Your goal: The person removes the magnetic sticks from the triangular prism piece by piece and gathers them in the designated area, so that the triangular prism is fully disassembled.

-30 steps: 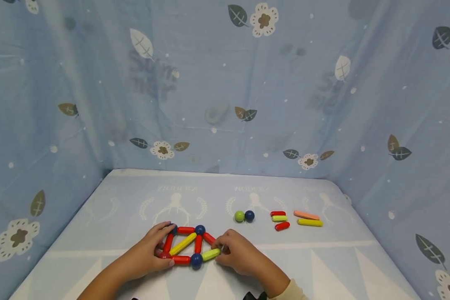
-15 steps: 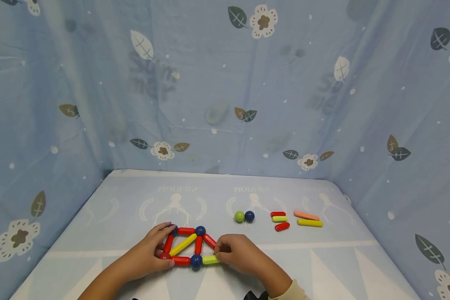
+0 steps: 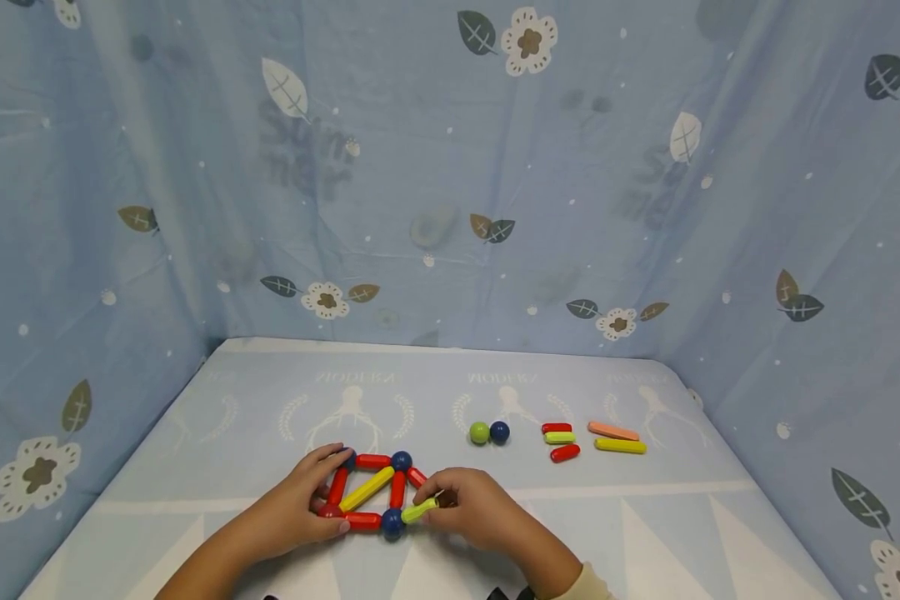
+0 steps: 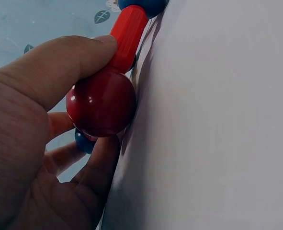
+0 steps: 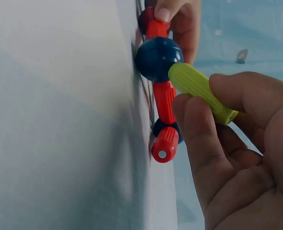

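Observation:
Red and yellow magnetic rods and balls form a flat frame on the table, with a yellow rod (image 3: pixel 367 489) slanting across it. My left hand (image 3: pixel 294 508) holds its left side; in the left wrist view the thumb presses a red rod (image 4: pixel 128 38) and the fingers reach around the red ball (image 4: pixel 101 102). My right hand (image 3: pixel 476 507) pinches a lime-green magnetic rod (image 5: pixel 194 85) between thumb and fingers. One end of it meets the near blue ball (image 5: pixel 159 59), and the rod tilts up off the table. Beside it, a red rod (image 5: pixel 165 143) extends from the far blue ball (image 3: pixel 401 461), its outer end free.
Farther back lie a green ball (image 3: pixel 479 432) and a blue ball (image 3: pixel 499 432), side by side. To their right are short red and lime rods (image 3: pixel 559 437), an orange rod (image 3: pixel 612 431) and a longer yellow rod (image 3: pixel 620 447). Patterned blue cloth (image 3: pixel 450 167) surrounds the table.
The lime rod swung from slanted to flat, pointing right, and is now tilted up with my right hand, still against the blue ball. My left hand stays put.

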{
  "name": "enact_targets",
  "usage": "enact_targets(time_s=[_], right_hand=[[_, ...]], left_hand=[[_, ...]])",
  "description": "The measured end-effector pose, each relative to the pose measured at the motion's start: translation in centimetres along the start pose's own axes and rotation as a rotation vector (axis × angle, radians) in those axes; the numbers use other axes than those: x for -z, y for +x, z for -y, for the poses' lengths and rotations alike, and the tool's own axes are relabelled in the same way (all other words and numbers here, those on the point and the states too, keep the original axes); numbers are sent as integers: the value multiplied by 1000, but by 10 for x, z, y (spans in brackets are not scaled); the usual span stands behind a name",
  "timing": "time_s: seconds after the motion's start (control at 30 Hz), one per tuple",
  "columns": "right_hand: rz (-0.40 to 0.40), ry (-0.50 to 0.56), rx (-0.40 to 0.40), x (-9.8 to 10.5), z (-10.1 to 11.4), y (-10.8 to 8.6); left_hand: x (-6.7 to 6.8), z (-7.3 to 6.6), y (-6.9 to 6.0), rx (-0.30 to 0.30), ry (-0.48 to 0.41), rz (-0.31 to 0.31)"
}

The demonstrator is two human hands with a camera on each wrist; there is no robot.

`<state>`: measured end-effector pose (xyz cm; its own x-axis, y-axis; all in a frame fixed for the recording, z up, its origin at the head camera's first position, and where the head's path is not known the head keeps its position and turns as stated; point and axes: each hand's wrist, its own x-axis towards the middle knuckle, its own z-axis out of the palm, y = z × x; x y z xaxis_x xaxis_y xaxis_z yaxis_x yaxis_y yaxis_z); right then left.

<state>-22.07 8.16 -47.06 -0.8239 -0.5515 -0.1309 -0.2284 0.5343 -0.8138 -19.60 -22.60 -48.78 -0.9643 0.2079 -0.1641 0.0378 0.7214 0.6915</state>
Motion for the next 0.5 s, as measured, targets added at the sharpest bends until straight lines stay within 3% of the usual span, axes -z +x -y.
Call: enact_targets(time_s=[0.5], right_hand=[[-8, -51, -54, -6, 1, -1]], left_hand=[[0, 0, 0, -6, 2, 1]])
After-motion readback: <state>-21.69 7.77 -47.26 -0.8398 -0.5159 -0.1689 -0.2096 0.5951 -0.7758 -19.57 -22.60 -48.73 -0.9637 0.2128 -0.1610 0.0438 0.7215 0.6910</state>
